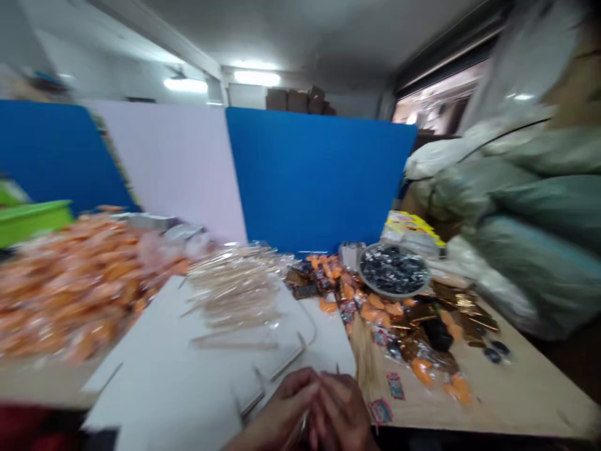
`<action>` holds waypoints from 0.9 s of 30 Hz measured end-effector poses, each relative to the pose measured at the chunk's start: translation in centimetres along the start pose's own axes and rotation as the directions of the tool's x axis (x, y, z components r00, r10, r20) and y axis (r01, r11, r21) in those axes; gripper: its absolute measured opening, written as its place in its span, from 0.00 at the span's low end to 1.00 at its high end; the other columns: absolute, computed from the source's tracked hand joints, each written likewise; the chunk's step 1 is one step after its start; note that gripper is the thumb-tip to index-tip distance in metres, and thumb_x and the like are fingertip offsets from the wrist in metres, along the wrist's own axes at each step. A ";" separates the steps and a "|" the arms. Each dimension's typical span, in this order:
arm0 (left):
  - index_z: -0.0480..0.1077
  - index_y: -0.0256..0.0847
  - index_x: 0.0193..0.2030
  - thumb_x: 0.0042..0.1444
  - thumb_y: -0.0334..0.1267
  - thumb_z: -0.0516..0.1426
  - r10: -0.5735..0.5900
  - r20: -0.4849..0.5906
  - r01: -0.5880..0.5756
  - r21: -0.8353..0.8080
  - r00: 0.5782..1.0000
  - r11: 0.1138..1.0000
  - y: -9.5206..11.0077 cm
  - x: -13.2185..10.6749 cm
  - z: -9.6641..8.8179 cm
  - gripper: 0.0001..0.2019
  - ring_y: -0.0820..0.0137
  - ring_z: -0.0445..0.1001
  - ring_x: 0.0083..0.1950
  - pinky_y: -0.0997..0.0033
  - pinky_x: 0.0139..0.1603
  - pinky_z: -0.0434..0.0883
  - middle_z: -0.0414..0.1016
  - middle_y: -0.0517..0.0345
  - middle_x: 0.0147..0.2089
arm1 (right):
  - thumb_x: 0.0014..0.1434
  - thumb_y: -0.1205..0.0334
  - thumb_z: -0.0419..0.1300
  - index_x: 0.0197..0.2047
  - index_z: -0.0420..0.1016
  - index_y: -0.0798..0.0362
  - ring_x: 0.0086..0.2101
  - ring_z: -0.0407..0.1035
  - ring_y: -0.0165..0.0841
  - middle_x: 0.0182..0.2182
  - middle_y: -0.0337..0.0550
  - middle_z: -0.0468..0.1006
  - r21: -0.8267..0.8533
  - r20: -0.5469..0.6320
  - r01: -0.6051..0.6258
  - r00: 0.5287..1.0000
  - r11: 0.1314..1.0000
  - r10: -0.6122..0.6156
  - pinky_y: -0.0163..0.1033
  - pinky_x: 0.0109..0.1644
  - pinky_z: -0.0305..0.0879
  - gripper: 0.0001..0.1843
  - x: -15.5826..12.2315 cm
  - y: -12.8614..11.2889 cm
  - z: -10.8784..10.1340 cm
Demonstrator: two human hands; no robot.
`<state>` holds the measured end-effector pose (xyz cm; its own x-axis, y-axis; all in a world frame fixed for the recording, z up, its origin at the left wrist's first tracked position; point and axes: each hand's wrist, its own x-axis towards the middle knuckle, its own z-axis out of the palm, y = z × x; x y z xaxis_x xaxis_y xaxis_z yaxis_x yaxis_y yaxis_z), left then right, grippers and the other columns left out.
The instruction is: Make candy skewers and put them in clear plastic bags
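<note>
Both my hands meet at the bottom centre of the view, over the near edge of a white sheet [169, 376]. My left hand [282, 413] and my right hand [342, 413] are closed, fingers pressed together around a thin stick-like item that I cannot make out because of blur. A pile of clear wrappers with thin wooden sticks [235, 288] lies just beyond my hands. To the right of the pile are scattered orange and dark wrapped sweets [399, 319] and a round bowl of dark pieces [393, 269].
A large heap of orange packets [79, 282] fills the left side, with a green bin [28, 219] behind it. Blue and white divider panels [314, 175] stand at the back. Large stuffed plastic bags [526, 207] crowd the right. The wooden table [516, 388] shows at the right front.
</note>
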<state>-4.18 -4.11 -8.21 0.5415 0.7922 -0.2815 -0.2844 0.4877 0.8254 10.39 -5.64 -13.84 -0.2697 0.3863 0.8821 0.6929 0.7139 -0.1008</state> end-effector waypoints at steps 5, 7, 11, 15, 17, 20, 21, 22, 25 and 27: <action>0.68 0.40 0.30 0.60 0.43 0.49 0.344 -0.076 -0.107 0.870 0.936 0.481 5.0 -1.2 -4.3 0.13 0.67 0.72 0.28 0.70 0.30 0.68 0.73 0.56 0.27 | 0.59 0.70 0.52 0.55 0.69 0.56 0.48 0.69 0.42 0.49 0.55 0.73 0.071 0.166 -0.167 0.974 0.983 0.154 0.46 0.45 0.72 0.21 -0.9 1.0 -2.5; 0.69 0.40 0.27 0.59 0.39 0.49 0.441 -0.095 -0.037 0.959 0.892 0.282 6.9 -1.0 -6.7 0.13 0.61 0.72 0.39 0.64 0.42 0.67 0.72 0.52 0.32 | 0.59 0.71 0.52 0.53 0.70 0.54 0.47 0.69 0.42 0.48 0.55 0.72 0.043 0.209 -0.258 0.947 0.965 0.244 0.47 0.45 0.72 0.19 -1.9 1.1 -3.7; 0.70 0.38 0.28 0.59 0.33 0.48 0.412 -0.040 0.030 0.999 0.910 0.030 6.5 0.5 -10.6 0.13 0.59 0.69 0.43 0.60 0.48 0.65 0.71 0.50 0.35 | 0.60 0.70 0.52 0.51 0.71 0.54 0.47 0.69 0.42 0.47 0.53 0.73 -0.103 0.226 -0.364 0.898 0.926 0.378 0.50 0.48 0.70 0.16 -3.3 1.1 -6.5; 0.72 0.36 0.34 0.61 0.33 0.46 0.325 0.039 -0.005 0.995 0.945 -0.103 4.6 2.4 -13.5 0.14 0.63 0.70 0.40 0.64 0.46 0.68 0.72 0.48 0.38 | 0.62 0.65 0.52 0.48 0.73 0.53 0.46 0.69 0.40 0.45 0.51 0.74 -0.233 0.188 -0.497 0.821 0.836 0.540 0.51 0.51 0.66 0.13 -3.4 2.3 -7.6; 0.72 0.35 0.40 0.61 0.32 0.44 0.321 0.058 -0.008 0.988 0.945 -0.155 4.6 3.4 -14.8 0.15 0.62 0.70 0.43 0.63 0.49 0.68 0.72 0.46 0.42 | 0.62 0.61 0.51 0.45 0.74 0.53 0.45 0.69 0.39 0.43 0.49 0.76 -0.272 0.237 -0.636 0.683 0.722 0.691 0.46 0.51 0.66 0.13 -3.2 3.8 -7.2; 0.70 0.32 0.47 0.59 0.28 0.43 0.339 0.079 -0.006 0.977 0.938 -0.212 5.4 5.0 -16.3 0.17 0.61 0.69 0.48 0.60 0.53 0.66 0.71 0.42 0.49 | 0.62 0.59 0.51 0.38 0.77 0.54 0.38 0.72 0.36 0.38 0.47 0.78 -0.361 0.305 -0.782 0.417 0.509 0.856 0.37 0.43 0.66 0.14 -3.0 6.8 -5.3; 0.69 0.31 0.49 0.58 0.26 0.43 0.348 0.084 -0.004 0.974 0.934 -0.225 5.6 5.3 -16.6 0.18 0.61 0.69 0.50 0.60 0.54 0.66 0.70 0.41 0.51 | 0.61 0.58 0.52 0.36 0.77 0.54 0.36 0.72 0.35 0.36 0.47 0.78 -0.394 0.302 -0.795 0.362 0.461 0.882 0.36 0.40 0.65 0.14 -2.9 7.9 -4.5; 0.68 0.31 0.51 0.57 0.25 0.44 0.359 0.087 0.000 0.972 0.929 -0.235 5.7 5.6 -16.7 0.19 0.60 0.69 0.50 0.59 0.54 0.66 0.70 0.41 0.52 | 0.60 0.58 0.52 0.35 0.78 0.54 0.34 0.73 0.36 0.34 0.48 0.79 -0.422 0.292 -0.799 0.328 0.428 0.899 0.35 0.38 0.64 0.14 -2.8 9.0 -3.6; 0.65 0.32 0.55 0.56 0.24 0.44 0.397 0.088 0.014 0.969 0.914 -0.247 5.7 5.7 -16.7 0.21 0.61 0.69 0.50 0.59 0.51 0.68 0.70 0.42 0.51 | 0.58 0.55 0.56 0.31 0.79 0.55 0.31 0.72 0.36 0.28 0.48 0.79 -0.480 0.269 -0.802 0.252 0.356 0.930 0.35 0.32 0.60 0.15 -2.5 11.8 -1.4; 0.65 0.33 0.54 0.58 0.26 0.43 0.426 0.094 0.012 0.971 0.900 -0.238 5.6 5.3 -16.5 0.20 0.61 0.70 0.48 0.60 0.49 0.69 0.70 0.43 0.50 | 0.56 0.54 0.58 0.28 0.79 0.55 0.27 0.70 0.34 0.24 0.46 0.77 -0.502 0.270 -0.807 0.195 0.311 0.943 0.33 0.28 0.56 0.14 -2.5 13.2 -0.5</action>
<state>-15.91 8.89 -13.15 0.4400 0.8863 0.1444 0.8425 -0.4631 0.2751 20.57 2.56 -17.10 0.4202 0.9062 -0.0472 0.7687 -0.3831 -0.5123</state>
